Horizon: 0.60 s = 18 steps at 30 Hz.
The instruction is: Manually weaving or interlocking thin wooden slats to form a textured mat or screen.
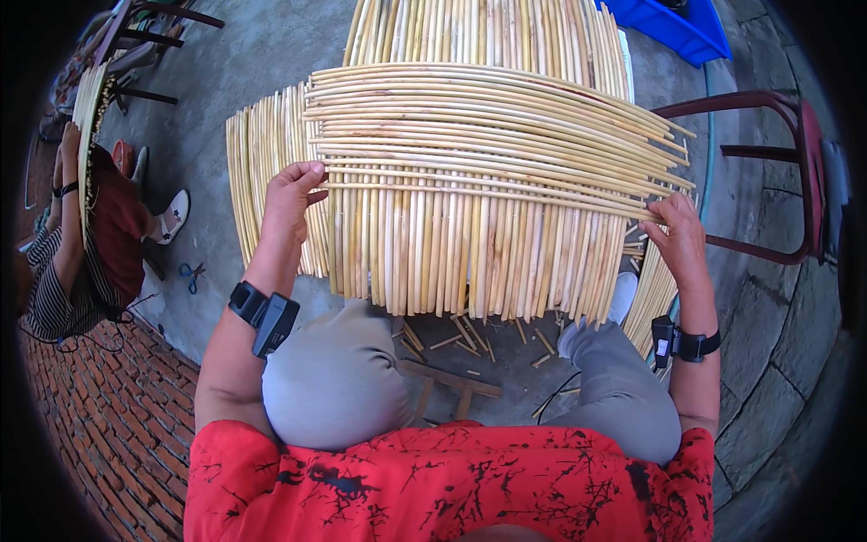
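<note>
A thin, pale peeled stick (488,192) lies crosswise between my hands, the nearest one of a loose layer. My left hand (291,199) pinches at its left end with thumb and fingers. At the far right end my right hand (679,230) has its thumb and fingertips closed on the stick. Beyond it, several more crosswise sticks (488,108) lie side by side, their right ends uneven. Underneath is a mat of lengthwise sticks (479,262), packed close together over my knees. What supports the mat is mostly hidden.
Another bundle of sticks (275,181) lies at the left, and more sticks (652,312) at the right. Short offcuts (465,336) litter the floor by a wooden stool (452,379). Scissors (191,276) lie left. A chair (799,181), a blue crate (677,32) and a seated person (117,208) are around.
</note>
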Motion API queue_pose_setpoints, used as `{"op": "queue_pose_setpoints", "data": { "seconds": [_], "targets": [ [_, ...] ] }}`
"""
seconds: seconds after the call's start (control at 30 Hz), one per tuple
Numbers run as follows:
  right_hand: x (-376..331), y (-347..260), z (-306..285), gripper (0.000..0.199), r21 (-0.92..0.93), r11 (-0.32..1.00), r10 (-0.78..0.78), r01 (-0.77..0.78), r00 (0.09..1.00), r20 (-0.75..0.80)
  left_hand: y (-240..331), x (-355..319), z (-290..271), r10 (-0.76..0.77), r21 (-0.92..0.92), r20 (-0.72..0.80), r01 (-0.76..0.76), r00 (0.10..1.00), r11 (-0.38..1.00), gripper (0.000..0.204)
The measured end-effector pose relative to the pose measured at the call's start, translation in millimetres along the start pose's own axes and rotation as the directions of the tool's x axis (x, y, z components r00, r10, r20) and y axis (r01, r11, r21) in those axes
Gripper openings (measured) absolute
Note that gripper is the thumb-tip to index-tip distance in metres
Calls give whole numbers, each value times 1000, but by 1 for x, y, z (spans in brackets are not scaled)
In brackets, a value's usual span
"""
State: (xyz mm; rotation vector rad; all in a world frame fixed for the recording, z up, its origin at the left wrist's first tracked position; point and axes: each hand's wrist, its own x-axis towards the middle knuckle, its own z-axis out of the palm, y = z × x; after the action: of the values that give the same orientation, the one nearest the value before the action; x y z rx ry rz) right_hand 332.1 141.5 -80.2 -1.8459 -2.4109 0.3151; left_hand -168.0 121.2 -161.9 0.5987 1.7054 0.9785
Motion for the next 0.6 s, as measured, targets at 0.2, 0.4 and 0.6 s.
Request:
{"op": "queue_pose_setpoints", "data": {
  "seconds": [0.2,0.4,0.6],
  "targets": [
    [1,16,3,30,-2,1000,-4,4,1000,4,4,11,6,-12,6,-14,12,1000,1000,17],
    [9,31,19,31,79,997,10,-9,1000,-11,-11,25,-20,-8,-3,-36,8,999,1000,15],
    [8,52,14,27,126,992,1,2,1000,-24,-14,29,-16,9,-31,-26,-10,1000,999,15]
  ]
}}
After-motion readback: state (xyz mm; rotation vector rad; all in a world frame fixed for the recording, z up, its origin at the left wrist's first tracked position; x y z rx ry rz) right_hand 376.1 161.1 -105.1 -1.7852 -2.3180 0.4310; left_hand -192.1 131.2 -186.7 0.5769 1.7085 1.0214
